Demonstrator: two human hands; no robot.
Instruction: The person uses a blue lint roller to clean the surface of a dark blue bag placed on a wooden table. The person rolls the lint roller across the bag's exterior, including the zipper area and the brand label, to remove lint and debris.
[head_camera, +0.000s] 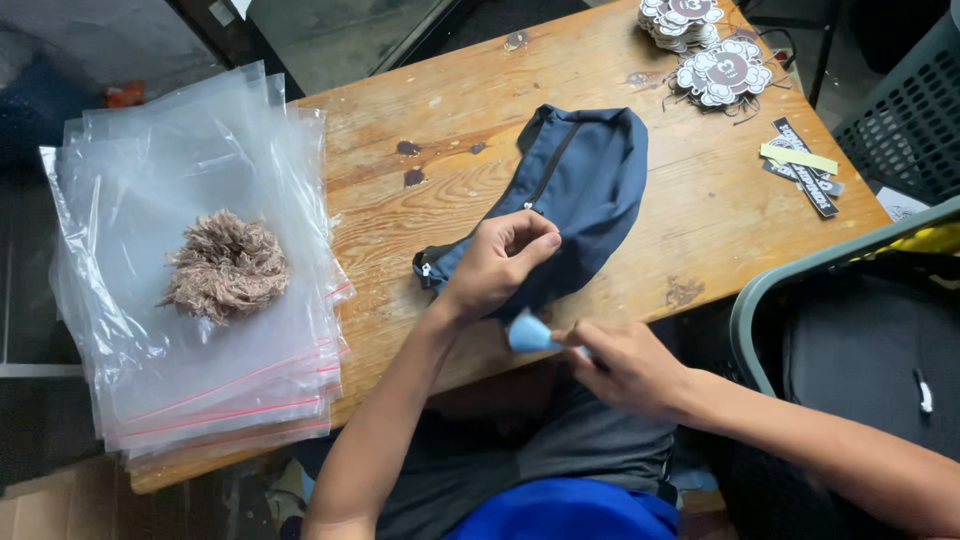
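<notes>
A dark blue zippered pouch bag (590, 190) lies on the wooden table (450, 200), its zipper running along the top. My left hand (497, 265) pinches the bag near the zipper's lower end. Just below it, my right hand (625, 365) grips a small light blue object (528, 333) whose tip points toward the bag's near edge. What that object is cannot be told.
A stack of clear plastic bags (200, 330) with red seal lines covers the table's left end, with a tuft of brown string (227, 266) on top. Round paper tags (722, 72) and black labels (805, 175) lie at the far right. A dark bin (850, 330) stands to the right.
</notes>
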